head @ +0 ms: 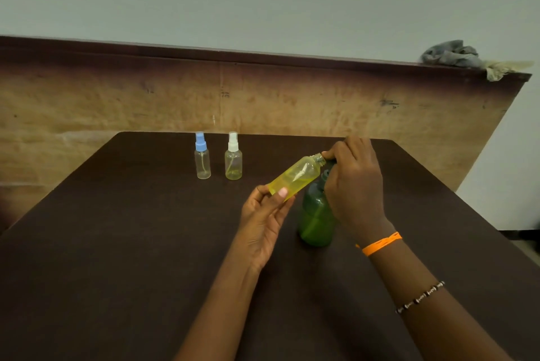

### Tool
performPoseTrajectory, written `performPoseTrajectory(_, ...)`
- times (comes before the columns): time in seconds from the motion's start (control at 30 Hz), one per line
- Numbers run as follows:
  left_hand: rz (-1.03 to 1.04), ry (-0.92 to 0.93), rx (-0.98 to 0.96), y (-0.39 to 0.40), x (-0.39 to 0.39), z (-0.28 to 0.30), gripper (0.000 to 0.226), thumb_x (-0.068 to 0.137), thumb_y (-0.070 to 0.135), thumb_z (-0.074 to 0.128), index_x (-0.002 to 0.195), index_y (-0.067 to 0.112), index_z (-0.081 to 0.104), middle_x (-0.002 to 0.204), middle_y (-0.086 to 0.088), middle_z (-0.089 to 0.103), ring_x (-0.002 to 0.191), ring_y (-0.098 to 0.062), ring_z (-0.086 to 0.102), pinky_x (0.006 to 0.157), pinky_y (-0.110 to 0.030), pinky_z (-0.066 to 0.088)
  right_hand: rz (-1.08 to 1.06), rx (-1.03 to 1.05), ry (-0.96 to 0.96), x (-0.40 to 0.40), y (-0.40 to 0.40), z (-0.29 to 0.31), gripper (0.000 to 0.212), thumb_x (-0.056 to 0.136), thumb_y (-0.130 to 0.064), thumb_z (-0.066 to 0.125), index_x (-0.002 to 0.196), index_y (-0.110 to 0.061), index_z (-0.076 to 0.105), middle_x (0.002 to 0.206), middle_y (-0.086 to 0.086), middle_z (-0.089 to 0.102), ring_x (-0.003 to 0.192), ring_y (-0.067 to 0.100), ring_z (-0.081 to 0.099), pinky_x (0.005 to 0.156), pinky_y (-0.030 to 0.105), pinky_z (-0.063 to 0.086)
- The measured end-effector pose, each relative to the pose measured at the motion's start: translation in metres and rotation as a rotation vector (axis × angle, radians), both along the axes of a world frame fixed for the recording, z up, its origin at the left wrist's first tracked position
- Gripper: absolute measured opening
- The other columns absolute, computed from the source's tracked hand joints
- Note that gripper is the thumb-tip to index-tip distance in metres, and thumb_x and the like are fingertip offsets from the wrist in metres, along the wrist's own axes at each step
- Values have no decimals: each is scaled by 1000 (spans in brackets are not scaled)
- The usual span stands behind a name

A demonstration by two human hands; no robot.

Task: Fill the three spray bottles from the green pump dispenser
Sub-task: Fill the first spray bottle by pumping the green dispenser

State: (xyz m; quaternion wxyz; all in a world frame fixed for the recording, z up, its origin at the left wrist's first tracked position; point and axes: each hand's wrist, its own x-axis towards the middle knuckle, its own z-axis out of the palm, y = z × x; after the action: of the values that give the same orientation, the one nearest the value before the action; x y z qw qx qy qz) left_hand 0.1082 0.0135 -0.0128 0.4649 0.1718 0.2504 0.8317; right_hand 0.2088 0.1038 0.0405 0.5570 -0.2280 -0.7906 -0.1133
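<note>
My left hand [263,214] grips the base of an uncapped, yellow-tinted spray bottle [295,178]. The bottle is tilted, and its threaded neck points up and right at the pump's dark spout. The green pump dispenser [317,217] stands on the dark table [146,243], about half full of green liquid. My right hand [355,182] curls over its pump head and hides it, with the fingertips beside the bottle's neck. At the back stand a blue-capped spray bottle [202,157], which looks clear, and a white-capped spray bottle [233,157] with a yellowish tint low down.
A plywood board [292,103] rises right behind the table's far edge. A crumpled grey cloth [451,55] lies on its top right corner. The table's right edge [467,205] runs diagonally close to my right wrist.
</note>
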Motion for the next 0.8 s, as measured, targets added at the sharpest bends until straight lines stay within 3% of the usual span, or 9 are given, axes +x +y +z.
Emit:
performPoseTrajectory(0.27,-1,-11,-5,3,-2,-2,24,68,7,62,91,7,52,100,-9,66,88,-14,69,72,-20,55,-59,-20,132,-7,-4,-21,29,92,-2,38,72,2,59,71,16,50,69,23,37,54,42,41)
performPoseTrajectory(0.53,-5,11,-9,1,1,0,23,69,8,62,89,8,53,95,-7,68,84,-12,69,72,-19,55,-55,-100,-4,0,-14,10,31,74,-8,32,72,0,62,75,14,57,72,32,54,58,37,47)
performPoseTrajectory(0.8,-8,-12,-23,-1,1,0,24,69,8,62,91,8,55,94,-6,68,84,-12,69,71,-19,55,-54,-83,146,-4,-14,-21,32,91,-4,37,79,5,64,72,16,53,69,24,41,56,42,44)
